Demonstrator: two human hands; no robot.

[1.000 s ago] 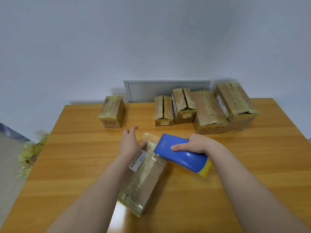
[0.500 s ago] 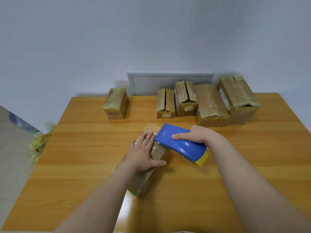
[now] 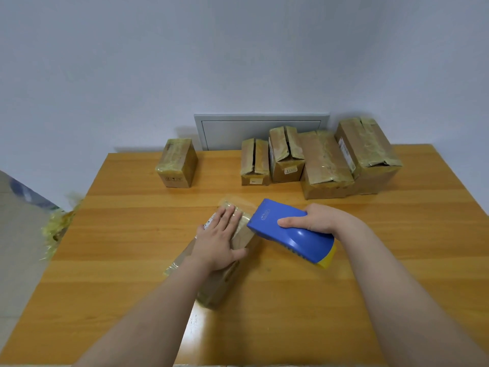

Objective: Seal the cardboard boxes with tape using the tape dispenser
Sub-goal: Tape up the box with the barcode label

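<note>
One box in work: the near cardboard box (image 3: 221,286) lies long and slanted on the table (image 3: 132,234), close to the person, much of it already glossy with tape.
Left hand: the left hand (image 3: 217,242) lies flat on the box's top, fingers straight, thumb at its right edge, pinning it down.
Tape dispenser: the tape dispenser (image 3: 291,235), blue with a yellow tail, sits just right of the near box, nose at the box's top beside the left fingers; touching or just clear, I cannot tell.
Right hand: the right hand (image 3: 318,218) is wrapped over the dispenser's body, gripping it.
Handling (judgement): the box looks small, light and stiff-walled, and its taped skin is likely slick, so it would probably skid under the dispenser's pull unless held down.
Where to hold (judgement): flat on the top, away from the tape's path, or across both long sides.
Beyond the near box, left: a lone taped box (image 3: 177,162).
Beyond the near box, right: a row of four boxes (image 3: 325,165), touching, some with seams gaping.
Behind the row: a grey wall panel (image 3: 260,131).
</note>
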